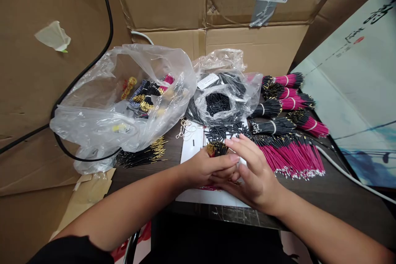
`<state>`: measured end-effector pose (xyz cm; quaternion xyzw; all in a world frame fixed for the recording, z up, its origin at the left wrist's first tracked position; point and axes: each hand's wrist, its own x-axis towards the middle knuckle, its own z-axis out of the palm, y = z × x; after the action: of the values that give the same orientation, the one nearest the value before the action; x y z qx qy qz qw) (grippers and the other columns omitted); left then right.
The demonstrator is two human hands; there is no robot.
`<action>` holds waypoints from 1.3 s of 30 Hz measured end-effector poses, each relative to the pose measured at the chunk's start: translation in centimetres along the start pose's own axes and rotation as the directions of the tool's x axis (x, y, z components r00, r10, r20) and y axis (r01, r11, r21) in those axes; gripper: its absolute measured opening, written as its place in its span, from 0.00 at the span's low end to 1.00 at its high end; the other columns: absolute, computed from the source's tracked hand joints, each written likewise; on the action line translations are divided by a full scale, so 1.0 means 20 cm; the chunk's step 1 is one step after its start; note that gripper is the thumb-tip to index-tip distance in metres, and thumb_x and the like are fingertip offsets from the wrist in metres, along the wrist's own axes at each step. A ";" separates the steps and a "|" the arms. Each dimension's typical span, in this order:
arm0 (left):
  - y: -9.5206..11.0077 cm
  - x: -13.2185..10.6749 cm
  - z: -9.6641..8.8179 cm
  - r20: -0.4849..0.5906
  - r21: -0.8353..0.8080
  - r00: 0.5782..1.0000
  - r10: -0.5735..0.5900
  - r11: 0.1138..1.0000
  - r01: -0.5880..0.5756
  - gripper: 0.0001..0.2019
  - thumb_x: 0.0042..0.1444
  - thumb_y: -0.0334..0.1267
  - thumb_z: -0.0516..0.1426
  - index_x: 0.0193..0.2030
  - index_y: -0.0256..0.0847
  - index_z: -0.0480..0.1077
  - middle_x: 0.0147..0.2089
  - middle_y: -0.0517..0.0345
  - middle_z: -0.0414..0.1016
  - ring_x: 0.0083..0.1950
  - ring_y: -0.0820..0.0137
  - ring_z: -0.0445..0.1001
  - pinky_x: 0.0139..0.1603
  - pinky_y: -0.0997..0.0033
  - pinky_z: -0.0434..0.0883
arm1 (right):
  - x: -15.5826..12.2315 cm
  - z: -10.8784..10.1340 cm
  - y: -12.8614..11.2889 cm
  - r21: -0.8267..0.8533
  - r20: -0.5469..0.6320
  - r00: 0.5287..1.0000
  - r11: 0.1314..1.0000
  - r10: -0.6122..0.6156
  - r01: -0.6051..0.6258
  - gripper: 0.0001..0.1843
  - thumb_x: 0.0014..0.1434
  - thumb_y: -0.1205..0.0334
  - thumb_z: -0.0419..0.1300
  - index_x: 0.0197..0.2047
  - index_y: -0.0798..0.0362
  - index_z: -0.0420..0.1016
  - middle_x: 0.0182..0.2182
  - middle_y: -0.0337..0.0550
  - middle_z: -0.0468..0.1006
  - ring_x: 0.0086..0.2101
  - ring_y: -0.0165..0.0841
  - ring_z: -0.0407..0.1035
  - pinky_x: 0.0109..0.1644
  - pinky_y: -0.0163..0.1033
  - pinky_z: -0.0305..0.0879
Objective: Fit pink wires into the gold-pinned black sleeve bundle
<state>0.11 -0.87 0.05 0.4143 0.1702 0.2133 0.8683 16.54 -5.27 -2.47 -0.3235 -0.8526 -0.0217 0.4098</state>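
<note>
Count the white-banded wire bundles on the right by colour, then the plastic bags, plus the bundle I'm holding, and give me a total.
Pink bundles: 4
Black bundles: 2
Plastic bags: 2
Held bundle: 1
Total: 9

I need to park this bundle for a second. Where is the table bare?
Bare dark table lies front right, between the loose pink wires and the white cable. A narrower strip runs between the gold-tipped wires and the white sheet. By the plastic bags it is crowded.
</note>
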 end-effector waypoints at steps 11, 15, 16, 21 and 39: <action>-0.02 0.00 0.00 0.014 0.005 0.999 -0.040 0.999 0.040 0.23 0.60 0.46 0.56 0.18 0.38 0.55 0.15 0.68 0.51 0.18 0.81 0.53 0.28 0.73 0.63 | -0.01 -0.01 0.00 -0.029 -0.022 1.000 1.000 0.003 -0.004 0.54 0.49 0.69 0.68 0.69 0.40 0.39 0.65 0.49 0.55 0.59 0.44 0.61 0.61 0.65 0.61; -0.01 0.01 0.00 0.020 0.020 0.999 -0.028 0.999 0.028 0.21 0.59 0.44 0.56 0.19 0.37 0.59 0.15 0.67 0.53 0.19 0.79 0.55 0.28 0.72 0.62 | 0.00 -0.02 0.00 -0.041 -0.023 1.000 0.999 -0.013 0.012 0.51 0.49 0.70 0.67 0.68 0.39 0.43 0.63 0.48 0.58 0.57 0.42 0.63 0.60 0.64 0.63; -0.01 0.01 0.00 0.026 0.040 0.999 -0.028 0.999 0.027 0.20 0.60 0.44 0.56 0.20 0.37 0.60 0.15 0.67 0.54 0.19 0.79 0.56 0.27 0.73 0.61 | 0.01 -0.02 -0.01 -0.042 -0.023 1.000 0.999 -0.021 0.020 0.52 0.48 0.70 0.68 0.68 0.40 0.43 0.62 0.49 0.58 0.56 0.42 0.63 0.60 0.64 0.63; -0.01 0.00 0.00 0.028 0.126 0.996 -0.088 0.988 0.084 0.21 0.60 0.46 0.55 0.19 0.37 0.61 0.15 0.65 0.55 0.19 0.78 0.56 0.24 0.72 0.57 | 0.05 -0.03 -0.03 -0.062 -0.073 0.997 0.998 -0.032 0.027 0.55 0.46 0.66 0.70 0.68 0.39 0.42 0.57 0.48 0.63 0.52 0.40 0.65 0.58 0.63 0.65; 0.01 -0.02 0.01 0.028 0.238 0.992 -0.121 0.965 0.111 0.19 0.58 0.49 0.56 0.24 0.36 0.66 0.15 0.67 0.55 0.17 0.79 0.54 0.20 0.74 0.54 | 0.01 -0.01 0.00 -0.049 -0.108 0.992 0.997 -0.071 0.066 0.46 0.47 0.66 0.68 0.63 0.38 0.50 0.62 0.46 0.58 0.54 0.40 0.61 0.58 0.63 0.65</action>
<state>-0.14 -1.06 0.46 0.5083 0.1997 0.1316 0.8273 16.63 -5.13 -2.11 -0.3015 -0.8388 -0.0728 0.4475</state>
